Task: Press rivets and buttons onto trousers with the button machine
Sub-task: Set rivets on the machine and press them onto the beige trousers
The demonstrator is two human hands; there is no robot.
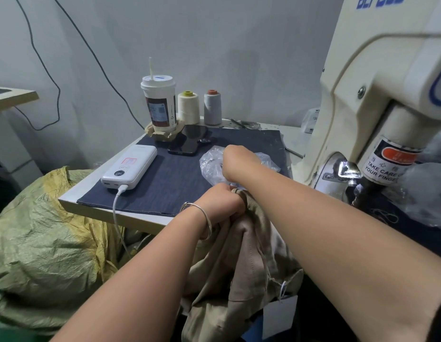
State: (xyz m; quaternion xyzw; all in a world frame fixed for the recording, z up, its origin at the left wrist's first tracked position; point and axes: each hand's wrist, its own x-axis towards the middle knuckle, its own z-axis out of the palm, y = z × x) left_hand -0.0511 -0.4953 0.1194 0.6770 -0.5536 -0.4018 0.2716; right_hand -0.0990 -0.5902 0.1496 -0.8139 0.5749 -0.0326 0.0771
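Item: beige trousers [241,255], lower centre of frame, bunched and hanging off the front edge of the desk [111,208]. No rivet or button shows on the visible cloth.

Left hand [222,203], centre: fingers curled tight round the top edge of the trousers, gripping it.

Right hand [235,164], just above the left: reaching into a clear plastic bag [209,164] lying on the dark cloth mat [185,174]; its fingers are hidden, so whether it holds anything cannot be told. Bag contents too small to name; probably fasteners.

Button machine [377,114], right of frame: its press head [387,166] has no cloth under it.

Progress, as judged: fetching stage only; loading, positioning the cloth and pressing all remain.
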